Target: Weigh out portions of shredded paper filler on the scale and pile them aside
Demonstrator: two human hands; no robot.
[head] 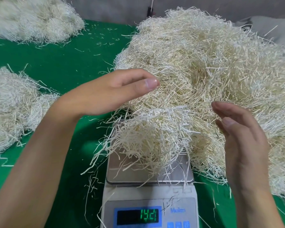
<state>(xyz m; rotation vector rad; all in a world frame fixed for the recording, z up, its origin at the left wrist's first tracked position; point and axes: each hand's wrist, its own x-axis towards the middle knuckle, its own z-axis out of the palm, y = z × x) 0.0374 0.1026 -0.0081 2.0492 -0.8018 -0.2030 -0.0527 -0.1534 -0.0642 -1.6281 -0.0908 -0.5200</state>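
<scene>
A small digital scale (148, 191) stands on the green table at bottom centre, its green display lit with digits. A portion of cream shredded paper (151, 135) lies on the steel pan and spills over its edges. My left hand (112, 91) hovers open above and to the left of the portion, fingers together, palm facing right. My right hand (240, 137) is open to the right of the portion, palm facing left. Neither hand holds anything. Behind and to the right rises the big supply heap of shredded paper (212, 63).
Two piles of shredded paper lie on the left: one at mid-left (11, 106), another at the far left back (33, 18). The green tabletop (64, 63) between them carries loose strands. A grey wall runs along the back.
</scene>
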